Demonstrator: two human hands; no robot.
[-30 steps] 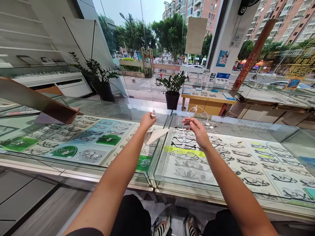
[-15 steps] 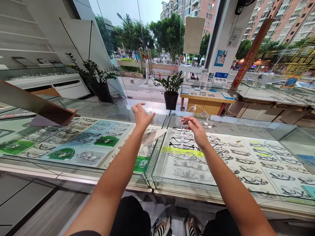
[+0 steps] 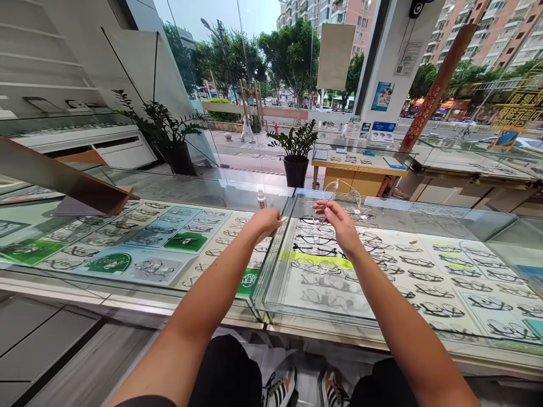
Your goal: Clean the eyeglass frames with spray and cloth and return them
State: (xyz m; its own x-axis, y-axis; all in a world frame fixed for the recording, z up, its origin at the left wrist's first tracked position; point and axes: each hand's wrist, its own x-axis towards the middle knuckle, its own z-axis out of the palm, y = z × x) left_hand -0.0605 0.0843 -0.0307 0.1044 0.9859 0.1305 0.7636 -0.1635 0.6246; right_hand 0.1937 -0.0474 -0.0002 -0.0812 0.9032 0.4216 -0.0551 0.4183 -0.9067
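Note:
My right hand (image 3: 338,221) pinches a pair of clear-framed eyeglasses (image 3: 360,195) by a thin part near the frame, held up over the glass counter (image 3: 212,186). My left hand (image 3: 268,220) is low over the counter top, its fingers curled down on a pale cleaning cloth. Only a small edge of that cloth (image 3: 284,219) shows beyond the knuckles; the rest is hidden by the hand. Just behind my left hand stands a small white spray bottle (image 3: 261,198), upright on the glass and apart from the fingers.
Under the glass lie rows of eyeglasses (image 3: 439,310). A brown slanted panel (image 3: 63,175) rests on the counter at left. Past the counter are a potted plant (image 3: 296,167), another potted plant (image 3: 176,152) and a wooden display table (image 3: 360,169) by the window.
My left hand has come down from above the spray bottle to the cloth and closed on it, uncovering the bottle. My right hand keeps the eyeglasses in nearly the same place.

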